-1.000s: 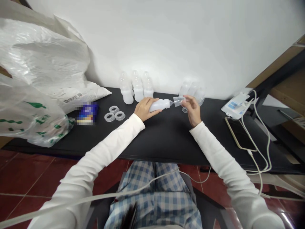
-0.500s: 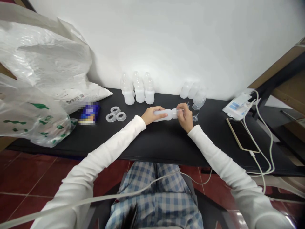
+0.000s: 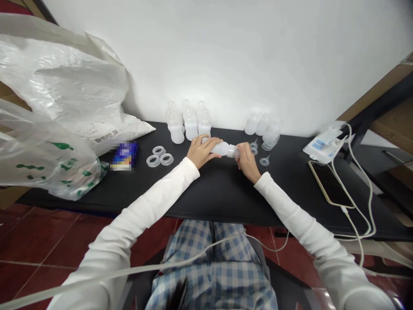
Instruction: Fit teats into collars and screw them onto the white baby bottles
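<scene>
My left hand is wrapped round the body of a white translucent baby bottle that lies sideways just above the black table. My right hand is closed over the bottle's neck end, where a clear cap sits. Two loose clear teats lie on the table just right of my right hand. Three assembled bottles stand in a row by the wall behind my left hand.
Clear caps are stacked by the wall at the right. Three white rings and a blue packet lie to the left. Large plastic bags fill the left end. A phone on a white cable and a white box lie right.
The clear cap that my right hand held apart from the bottle's teat now sits over the neck. Both hands came together on the bottle and lowered toward the table.
</scene>
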`<state>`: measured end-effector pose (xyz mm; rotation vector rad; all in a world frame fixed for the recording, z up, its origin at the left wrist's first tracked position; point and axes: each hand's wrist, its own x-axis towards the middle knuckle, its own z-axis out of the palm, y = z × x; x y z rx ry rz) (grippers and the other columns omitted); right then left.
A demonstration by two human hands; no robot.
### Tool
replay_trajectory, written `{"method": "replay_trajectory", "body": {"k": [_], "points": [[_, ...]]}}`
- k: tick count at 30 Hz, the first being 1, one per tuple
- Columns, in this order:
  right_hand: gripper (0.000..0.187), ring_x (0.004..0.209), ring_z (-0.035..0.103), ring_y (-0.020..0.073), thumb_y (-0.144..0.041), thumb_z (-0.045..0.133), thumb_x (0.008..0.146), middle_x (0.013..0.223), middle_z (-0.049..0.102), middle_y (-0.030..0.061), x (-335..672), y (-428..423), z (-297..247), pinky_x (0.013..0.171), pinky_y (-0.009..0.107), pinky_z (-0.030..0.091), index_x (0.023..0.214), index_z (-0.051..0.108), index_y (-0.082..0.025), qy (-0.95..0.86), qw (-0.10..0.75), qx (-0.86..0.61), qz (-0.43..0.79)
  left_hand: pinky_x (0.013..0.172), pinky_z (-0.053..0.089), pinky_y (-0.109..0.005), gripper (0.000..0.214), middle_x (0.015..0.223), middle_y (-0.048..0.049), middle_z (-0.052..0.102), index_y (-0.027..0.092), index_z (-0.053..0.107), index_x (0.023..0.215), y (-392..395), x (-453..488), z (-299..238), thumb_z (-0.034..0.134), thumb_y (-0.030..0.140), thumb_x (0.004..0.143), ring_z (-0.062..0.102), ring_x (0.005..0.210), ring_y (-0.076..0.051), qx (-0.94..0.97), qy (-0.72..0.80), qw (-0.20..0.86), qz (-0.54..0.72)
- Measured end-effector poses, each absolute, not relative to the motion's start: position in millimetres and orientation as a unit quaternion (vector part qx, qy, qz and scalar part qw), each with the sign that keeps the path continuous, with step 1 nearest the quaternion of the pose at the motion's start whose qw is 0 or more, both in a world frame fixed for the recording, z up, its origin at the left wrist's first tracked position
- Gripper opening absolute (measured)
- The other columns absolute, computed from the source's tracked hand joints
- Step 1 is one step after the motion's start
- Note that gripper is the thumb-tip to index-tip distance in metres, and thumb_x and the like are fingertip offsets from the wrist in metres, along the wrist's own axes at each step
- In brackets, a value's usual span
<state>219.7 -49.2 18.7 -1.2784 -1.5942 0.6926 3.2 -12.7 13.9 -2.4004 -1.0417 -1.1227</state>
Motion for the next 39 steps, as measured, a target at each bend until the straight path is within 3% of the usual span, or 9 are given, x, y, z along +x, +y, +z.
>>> {"method": "replay_trajectory", "body": {"k": [3,8,13,16,21,25,30,34,39], "points": [[0.034,0.072,0.056,0.0208,-0.049,0.028,0.103,0.079,0.056,0.0028,223,-48,21,0.074,0.036,0.043,0.111,0.047,-0.021,-0.7,0.459,-0.52,0.171,0.089,0.049,-0.045,0.059,0.111,-0.0154,0.074,0.02,0.064,0.122,-10,-1,7,0.071,0.06,0.079,0.06,0.103,-0.032,-0.786,-0.427,0.12,-0.43],[0.027,0.086,0.052,0.0279,-0.033,0.04,0.098,0.084,0.057,0.0124,238,-41,22,0.08,0.041,0.038,0.088,0.06,-0.018,-0.732,0.332,-0.585,-0.111,0.084,0.053,-0.042,0.059,0.113,-0.016,0.067,0.015,0.052,0.119,-7,-11,-5,0.07,0.058,0.083,0.065,0.094,-0.027,-0.676,-0.557,-0.026,-0.482],[0.027,0.098,0.05,0.0316,-0.026,0.044,0.096,0.101,0.061,0.0194,247,-44,20,0.083,0.042,0.032,0.102,0.067,-0.012,-0.694,0.15,-0.676,-0.196,0.095,0.052,-0.043,0.049,0.119,-0.0145,0.059,0.016,0.048,0.12,-4,-20,-4,0.068,0.048,0.088,0.065,0.104,-0.026,-0.625,-0.621,-0.079,-0.467],[0.027,0.104,0.049,0.0326,-0.026,0.048,0.095,0.111,0.06,0.0218,249,-46,20,0.084,0.041,0.031,0.109,0.067,-0.011,-0.687,0.097,-0.693,-0.197,0.1,0.05,-0.046,0.051,0.118,-0.0142,0.055,0.016,0.048,0.121,2,-23,-4,0.072,0.044,0.086,0.063,0.108,-0.027,-0.611,-0.631,-0.07,-0.473],[0.026,0.102,0.048,0.0313,-0.023,0.05,0.094,0.108,0.059,0.0216,253,-41,17,0.084,0.04,0.03,0.11,0.066,-0.008,-0.691,0.093,-0.69,-0.196,0.094,0.053,-0.042,0.055,0.107,-0.0082,0.051,0.018,0.044,0.119,16,-22,-13,0.078,0.036,0.079,0.059,0.103,-0.023,-0.605,-0.593,-0.079,-0.525],[0.024,0.099,0.048,0.031,-0.019,0.05,0.092,0.104,0.058,0.0213,255,-35,14,0.083,0.04,0.031,0.107,0.065,-0.007,-0.693,0.101,-0.685,-0.199,0.087,0.054,-0.036,0.049,0.1,-0.0029,0.045,0.022,0.039,0.102,24,-18,-19,0.081,0.032,0.076,0.055,0.09,-0.016,-0.6,-0.561,-0.09,-0.563],[0.022,0.098,0.049,0.0316,-0.016,0.052,0.089,0.104,0.058,0.0213,258,-31,14,0.081,0.041,0.034,0.106,0.065,-0.008,-0.693,0.121,-0.682,-0.201,0.083,0.052,-0.034,0.038,0.094,-0.0006,0.042,0.023,0.035,0.09,26,-16,-16,0.072,0.03,0.082,0.052,0.083,-0.014,-0.621,-0.568,-0.104,-0.53],[0.022,0.096,0.049,0.031,-0.012,0.051,0.088,0.103,0.057,0.0199,259,-31,15,0.08,0.041,0.034,0.105,0.063,-0.01,-0.698,0.158,-0.671,-0.195,0.097,0.049,-0.04,0.024,0.109,-0.0112,0.051,0.017,0.045,0.1,9,-12,-5,0.064,0.02,0.085,0.057,0.102,-0.022,-0.659,-0.615,-0.077,-0.426],[0.024,0.091,0.05,0.0281,-0.012,0.043,0.093,0.098,0.058,0.0154,255,-33,21,0.078,0.039,0.034,0.106,0.063,-0.015,-0.72,0.193,-0.634,-0.207,0.111,0.035,-0.06,0.035,0.137,-0.0279,0.049,0.007,0.053,0.119,-37,-9,6,0.059,0.019,0.086,0.046,0.132,-0.042,-0.659,-0.692,0.057,-0.289]]}}
